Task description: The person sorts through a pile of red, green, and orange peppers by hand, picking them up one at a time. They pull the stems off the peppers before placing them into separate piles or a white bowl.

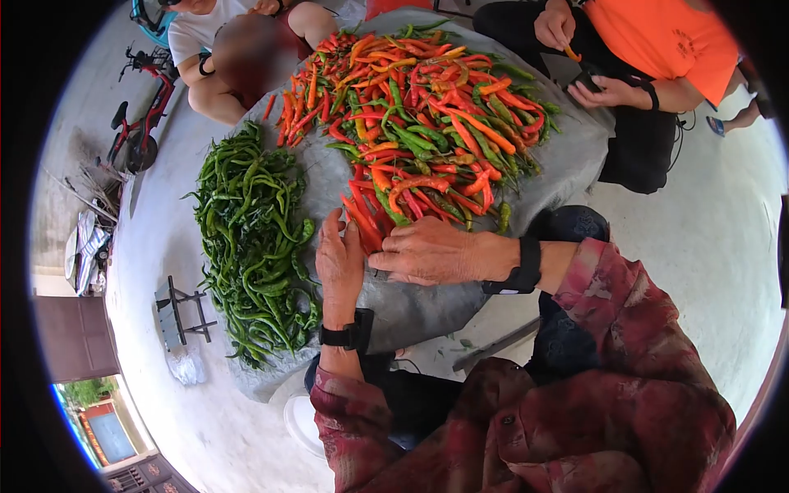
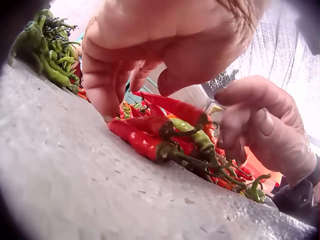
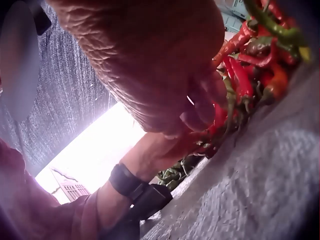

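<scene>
My left hand is at the near edge of the red chili pile. In the left wrist view its fingers reach down to the tips of several red chili peppers, with the thumb above another red chili. My right hand comes in from the right, its fingers bent around the stem side of these chilies. In the left wrist view the right hand overlaps red and orange chilies; I cannot tell whether it pinches one. The red, orange and green chili pile spreads beyond both hands.
Left of my hands lies a heap of green chilies on the grey sheet. A person in orange at the far right holds a chili; another sits at the far left. A small stool and a red bike stand on the floor.
</scene>
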Demonstrator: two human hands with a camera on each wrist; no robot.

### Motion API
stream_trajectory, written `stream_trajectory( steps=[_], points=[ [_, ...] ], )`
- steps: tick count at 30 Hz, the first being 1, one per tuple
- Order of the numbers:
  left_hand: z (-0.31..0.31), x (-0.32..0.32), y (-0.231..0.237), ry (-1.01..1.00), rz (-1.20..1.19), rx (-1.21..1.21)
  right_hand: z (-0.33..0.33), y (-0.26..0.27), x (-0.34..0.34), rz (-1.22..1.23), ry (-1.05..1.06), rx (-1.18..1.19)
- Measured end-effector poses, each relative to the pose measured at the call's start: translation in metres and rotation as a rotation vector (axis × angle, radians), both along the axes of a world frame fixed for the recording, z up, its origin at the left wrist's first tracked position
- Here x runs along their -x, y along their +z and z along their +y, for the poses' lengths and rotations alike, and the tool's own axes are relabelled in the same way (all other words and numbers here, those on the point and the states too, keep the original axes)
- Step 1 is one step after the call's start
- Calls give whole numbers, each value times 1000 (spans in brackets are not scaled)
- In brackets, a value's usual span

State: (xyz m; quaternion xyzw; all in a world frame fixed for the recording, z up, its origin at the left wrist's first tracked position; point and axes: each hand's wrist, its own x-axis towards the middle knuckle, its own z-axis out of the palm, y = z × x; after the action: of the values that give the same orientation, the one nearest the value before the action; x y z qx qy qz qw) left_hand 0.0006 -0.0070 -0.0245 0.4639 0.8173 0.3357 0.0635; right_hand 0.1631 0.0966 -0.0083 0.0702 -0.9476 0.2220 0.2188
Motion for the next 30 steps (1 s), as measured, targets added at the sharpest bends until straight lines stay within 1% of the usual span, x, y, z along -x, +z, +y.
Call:
stream_trajectory(
  steps=[2, 3, 4, 6, 7, 8, 10, 11, 12, 14, 15, 16, 18, 19, 21, 22, 24, 26, 28, 29, 30],
  points=[
    [-3, -2, -3, 3, 20, 11, -2, 2, -1, 11, -47, 4],
    [-4, -2, -3, -12, 60, 1, 1, 5, 0, 32, -86, -3],
    [-3, -1, -3, -23, 101, -12, 7, 8, 0, 32, -82, -11],
    [-3, -4, 2, -11, 67, 3, 22, 12, -2, 251, -281, -79],
    [-4, -6, 5, -7, 32, 28, 28, 21, -8, 151, -420, -79],
    [-5, -5, 4, -4, 28, 28, 36, 21, -11, 147, -416, -80],
    [-4, -3, 2, -46, 41, -38, 52, 20, -19, 68, -648, -187],
    [-4, -4, 2, -47, 39, -39, 59, 10, -23, -60, -605, -228],
    [-2, -5, 3, -74, 26, -77, 58, 10, -24, -61, -608, -232],
    [2, -7, 5, -105, 10, -122, 53, 9, -24, -164, -563, -218],
    [4, -10, 8, -88, -29, -88, 52, 12, -23, -78, -539, -160],
    [4, -13, 10, -70, -70, -50, 52, 14, -22, -84, -541, -161],
    [6, -19, 18, -57, -127, -33, 51, 20, -19, -23, -563, 94],
    [7, -20, 20, -43, -173, -21, 52, 24, -18, -27, -559, 95],
    [7, -17, 15, -50, -159, -40, 54, 31, -15, 3, -537, 458],
    [8, -16, 13, -62, -144, -61, 57, 31, -12, 3, -536, 459],
    [8, -16, 13, -65, -168, -74, 62, 31, -4, 25, -507, 671],
    [6, -18, 15, -67, -193, -83, 58, 29, 3, 19, -499, 712],
    [6, -17, 16, -53, -195, -62, 48, 28, 11, 70, -484, 775],
    [5, -16, 15, -51, -195, -61, 45, 29, 13, 12, -464, 819],
    [5, -14, 13, -62, -174, -75, 43, 29, 14, 11, -463, 821]
  ],
)
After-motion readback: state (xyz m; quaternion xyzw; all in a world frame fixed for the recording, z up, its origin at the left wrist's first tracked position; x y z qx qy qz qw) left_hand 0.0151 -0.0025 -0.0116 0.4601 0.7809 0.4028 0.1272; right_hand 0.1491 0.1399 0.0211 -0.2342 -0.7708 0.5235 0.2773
